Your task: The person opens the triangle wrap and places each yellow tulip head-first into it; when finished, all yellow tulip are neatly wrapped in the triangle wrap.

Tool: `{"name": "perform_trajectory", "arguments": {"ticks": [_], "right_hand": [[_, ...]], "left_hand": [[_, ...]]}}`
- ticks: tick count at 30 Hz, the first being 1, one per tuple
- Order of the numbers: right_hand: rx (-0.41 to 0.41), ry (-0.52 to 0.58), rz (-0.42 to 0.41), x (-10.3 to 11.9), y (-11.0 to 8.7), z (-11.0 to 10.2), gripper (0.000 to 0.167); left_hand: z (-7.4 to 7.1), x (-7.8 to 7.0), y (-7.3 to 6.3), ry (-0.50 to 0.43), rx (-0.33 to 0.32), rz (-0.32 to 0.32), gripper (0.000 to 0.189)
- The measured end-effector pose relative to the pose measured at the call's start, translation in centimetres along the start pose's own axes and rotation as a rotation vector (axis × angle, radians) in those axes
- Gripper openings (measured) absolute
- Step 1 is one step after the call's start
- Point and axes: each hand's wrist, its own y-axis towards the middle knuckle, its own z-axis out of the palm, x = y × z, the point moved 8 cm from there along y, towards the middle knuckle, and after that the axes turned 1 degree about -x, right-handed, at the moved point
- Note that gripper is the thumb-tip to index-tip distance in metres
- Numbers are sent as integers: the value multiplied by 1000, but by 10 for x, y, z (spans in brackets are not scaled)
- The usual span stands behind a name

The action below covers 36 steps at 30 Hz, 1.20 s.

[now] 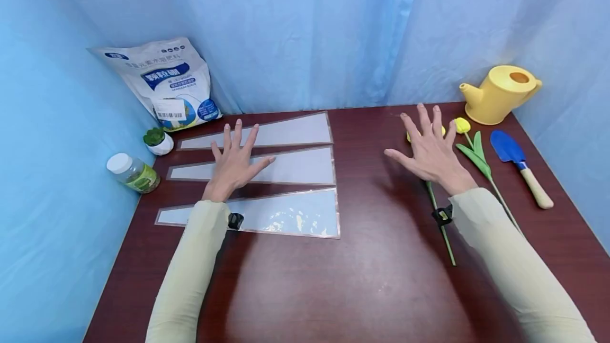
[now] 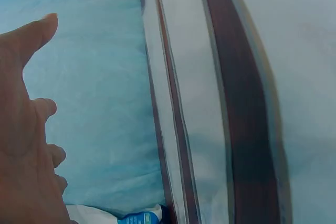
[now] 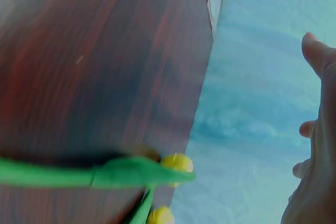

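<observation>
My left hand [image 1: 233, 165] is held with fingers spread above the white tapered panels, nearest the middle panel [image 1: 300, 165]. Behind it lies the far panel [image 1: 305, 130], and the near panel [image 1: 286, 210] shows glossy reflections. My right hand [image 1: 433, 158], fingers also spread, hovers over a yellow artificial tulip whose stem [image 1: 445, 237] runs toward me; the hand covers most of its bloom. Beside it lies a second tulip with a yellow bloom [image 1: 462, 125] and green leaves [image 1: 476, 159]. In the right wrist view a green leaf [image 3: 136, 172] stretches close past the camera. Neither hand holds anything.
Along the left edge stand a white printed bag [image 1: 167, 83], a small potted succulent [image 1: 159, 142] and a white-capped jar [image 1: 135, 173]. On the right are a yellow watering can [image 1: 498, 94] and a blue trowel [image 1: 507, 147] with a wooden handle. Blue curtains enclose the dark table [image 1: 362, 279].
</observation>
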Motion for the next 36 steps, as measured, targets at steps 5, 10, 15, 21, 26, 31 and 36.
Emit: {"name": "perform_trajectory", "arguments": {"ticks": [5,10,15,21,26,31,36], "right_hand": [[18,25,9,13,14,6,97],[58,60,14,25,27,15,98],[69,62,7,36,41,22,98],[106,78,7,48,52,35,96],[133,100,20,52,61,46,96],[173,109,40,52,68,58,94],[227,122,72,49,73,72,94]], "left_hand": [[0,-9,9,-28,3,1,95],[3,-18,16,-51,15,5,94],[8,-28,27,-61,24,15,93],[16,-40,39,-58,31,19,92],[26,-49,48,-60,42,27,91],[39,-56,57,-50,70,31,91],[50,-65,65,-24,99,36,89]]}}
